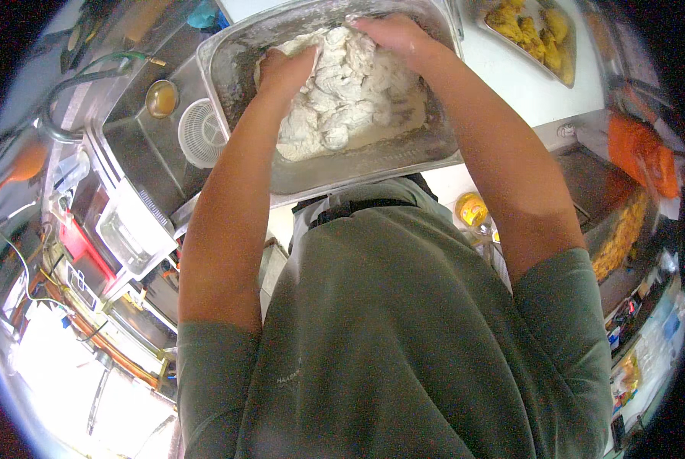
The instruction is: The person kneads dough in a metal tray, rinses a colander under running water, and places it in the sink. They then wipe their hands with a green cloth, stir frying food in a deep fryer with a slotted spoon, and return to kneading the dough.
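Note:
A large rectangular metal pan (342, 179) lies in front of me. Lumpy, flour-coated pieces (342, 97), too thickly covered to identify, are heaped in it with loose flour around them. My left hand (288, 72) is at the left side of the heap, its fingers partly sunk in the floury mass. At the upper right of the heap is my right hand (391, 34), its fingertips touching the coated pieces. Flour hides the fingers of both hands in part, so whether either one grips a piece does not show.
On the right, a metal tray (569, 74) holds yellow marinated pieces, seemingly chicken. Left of the pan, a metal sink (142, 143) has a white plastic basket (202, 135) and a small bowl (162, 98). A yellow-labelled bottle (471, 210) stands below, near my right arm.

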{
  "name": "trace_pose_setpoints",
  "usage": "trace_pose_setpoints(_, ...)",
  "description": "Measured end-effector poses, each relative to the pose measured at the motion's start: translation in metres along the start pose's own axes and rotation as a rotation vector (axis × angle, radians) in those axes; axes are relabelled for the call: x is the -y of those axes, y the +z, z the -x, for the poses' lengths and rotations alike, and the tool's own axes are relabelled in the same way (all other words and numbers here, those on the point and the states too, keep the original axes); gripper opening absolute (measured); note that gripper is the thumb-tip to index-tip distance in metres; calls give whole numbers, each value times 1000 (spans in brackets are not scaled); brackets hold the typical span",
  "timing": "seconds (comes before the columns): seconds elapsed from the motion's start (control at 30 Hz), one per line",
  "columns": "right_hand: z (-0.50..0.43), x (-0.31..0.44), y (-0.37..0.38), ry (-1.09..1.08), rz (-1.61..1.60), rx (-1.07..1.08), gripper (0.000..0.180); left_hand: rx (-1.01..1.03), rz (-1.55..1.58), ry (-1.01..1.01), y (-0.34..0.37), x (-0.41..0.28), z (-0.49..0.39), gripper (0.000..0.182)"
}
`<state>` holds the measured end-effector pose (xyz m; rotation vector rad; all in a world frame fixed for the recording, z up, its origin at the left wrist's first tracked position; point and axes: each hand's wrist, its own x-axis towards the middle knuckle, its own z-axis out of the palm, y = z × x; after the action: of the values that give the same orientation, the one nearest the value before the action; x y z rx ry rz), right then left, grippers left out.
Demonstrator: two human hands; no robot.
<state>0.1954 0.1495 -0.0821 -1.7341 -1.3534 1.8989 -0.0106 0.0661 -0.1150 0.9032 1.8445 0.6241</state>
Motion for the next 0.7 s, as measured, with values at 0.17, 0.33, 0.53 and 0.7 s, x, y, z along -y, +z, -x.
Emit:
trace_pose_setpoints(0.17,13,12,34,159,-418,459,55,345,631,-141,-16,-29,36,59)
trace_pose_setpoints(0.33,64,45,23,-93,-82,417,54,452,678,-225,-46,-50,61,44)
trace_pose_setpoints(0.53,111,26,-8,-114,77,127,63,158,489,20,-50,-41,82,48)
trace_pose_setpoints(0.7,109,-10,-1,224,38,14,75,-51,144,-117,-33,-12,66,69)
